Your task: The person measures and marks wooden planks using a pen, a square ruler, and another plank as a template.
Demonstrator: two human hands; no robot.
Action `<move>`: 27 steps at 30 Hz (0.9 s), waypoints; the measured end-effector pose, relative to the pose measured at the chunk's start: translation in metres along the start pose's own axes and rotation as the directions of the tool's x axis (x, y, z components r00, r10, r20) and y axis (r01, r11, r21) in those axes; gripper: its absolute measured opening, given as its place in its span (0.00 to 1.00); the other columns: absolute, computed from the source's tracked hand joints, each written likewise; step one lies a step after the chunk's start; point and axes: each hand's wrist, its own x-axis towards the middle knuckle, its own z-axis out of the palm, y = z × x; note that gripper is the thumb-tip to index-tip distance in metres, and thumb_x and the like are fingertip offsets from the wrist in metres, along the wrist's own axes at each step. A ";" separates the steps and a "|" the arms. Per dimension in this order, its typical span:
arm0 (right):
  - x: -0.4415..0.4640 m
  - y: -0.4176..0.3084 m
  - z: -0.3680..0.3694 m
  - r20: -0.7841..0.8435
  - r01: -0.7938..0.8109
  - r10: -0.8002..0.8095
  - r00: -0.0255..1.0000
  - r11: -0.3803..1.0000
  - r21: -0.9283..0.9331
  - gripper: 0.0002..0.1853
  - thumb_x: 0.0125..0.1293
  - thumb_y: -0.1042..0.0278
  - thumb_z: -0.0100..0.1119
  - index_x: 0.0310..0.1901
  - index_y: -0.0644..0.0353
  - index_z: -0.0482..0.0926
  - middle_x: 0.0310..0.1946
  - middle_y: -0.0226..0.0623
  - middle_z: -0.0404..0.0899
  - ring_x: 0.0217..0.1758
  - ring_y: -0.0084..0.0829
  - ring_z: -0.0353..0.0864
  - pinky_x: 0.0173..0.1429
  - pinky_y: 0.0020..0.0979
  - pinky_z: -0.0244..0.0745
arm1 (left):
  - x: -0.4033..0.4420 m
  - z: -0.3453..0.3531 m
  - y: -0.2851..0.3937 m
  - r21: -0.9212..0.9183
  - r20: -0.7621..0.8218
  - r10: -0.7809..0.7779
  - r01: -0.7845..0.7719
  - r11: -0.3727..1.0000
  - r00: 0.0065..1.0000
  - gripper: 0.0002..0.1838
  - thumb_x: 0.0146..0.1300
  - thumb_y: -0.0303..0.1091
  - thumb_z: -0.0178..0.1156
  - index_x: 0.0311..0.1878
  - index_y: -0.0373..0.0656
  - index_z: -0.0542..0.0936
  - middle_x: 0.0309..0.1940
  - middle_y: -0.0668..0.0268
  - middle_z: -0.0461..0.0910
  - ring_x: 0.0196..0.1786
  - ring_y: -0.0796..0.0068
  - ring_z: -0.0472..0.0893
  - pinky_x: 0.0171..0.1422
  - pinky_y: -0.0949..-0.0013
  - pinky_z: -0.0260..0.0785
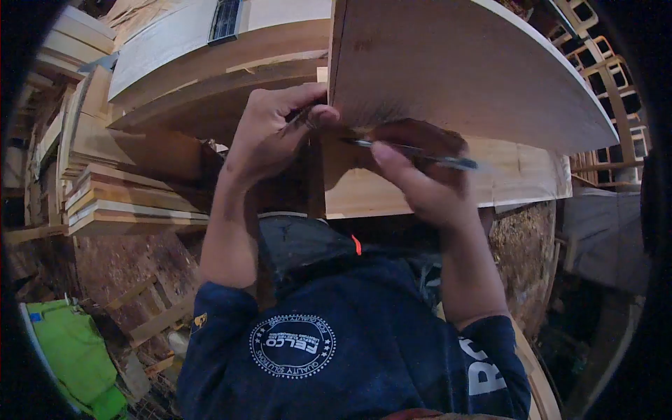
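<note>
A wide wooden board (448, 77) stands tilted in front of me, its left edge near my left hand (276, 129). The thumb and fingers of that hand are closed on the board's lower left edge. In my right hand (427, 171) is a slim pen (458, 163), pinched between thumb and fingers, its tip pointing left toward the board's lower corner. Motion blurs its rear end. Under both lies a lighter wooden plank (392, 192), partly in shadow. The fingertips of my right hand are partly dark and hard to make out.
Stacked wooden boards (133, 203) lie at the left, with more large panels (273, 35) behind. A dark rectangular object (225, 21) rests on a panel. Green cloth (73, 357) is at the lower left, grey cloth (605, 238) at the right. Wooden frames (616, 91) stand at the far right.
</note>
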 end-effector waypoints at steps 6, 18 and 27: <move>-0.047 0.011 -0.082 -0.244 0.027 -0.045 0.969 0.997 -0.075 0.09 0.66 0.79 0.67 0.47 0.69 0.84 0.47 0.44 0.86 0.52 0.34 0.86 0.57 0.31 0.81 | -0.004 0.003 0.003 0.056 -0.028 -0.006 0.008 0.998 1.000 0.17 0.72 0.40 0.66 0.54 0.36 0.83 0.32 0.60 0.85 0.36 0.79 0.81 0.46 0.72 0.76; -0.109 0.041 -0.269 -0.741 -0.297 -0.013 0.671 0.911 -0.285 0.17 0.75 0.57 0.64 0.54 0.63 0.80 0.45 0.38 0.87 0.52 0.31 0.86 0.58 0.33 0.79 | -0.009 0.009 0.007 0.366 -0.170 0.042 0.024 0.930 0.984 0.23 0.66 0.47 0.70 0.31 0.35 0.76 0.19 0.60 0.73 0.19 0.68 0.69 0.26 0.64 0.62; -0.128 0.055 -0.382 -0.788 -0.296 -0.168 0.593 0.865 -0.406 0.21 0.66 0.53 0.72 0.50 0.62 0.85 0.39 0.36 0.88 0.45 0.26 0.85 0.53 0.32 0.78 | -0.029 -0.004 0.012 0.505 -0.236 -0.154 0.257 0.824 0.959 0.16 0.67 0.39 0.67 0.44 0.32 0.82 0.39 0.61 0.83 0.43 0.66 0.81 0.51 0.62 0.71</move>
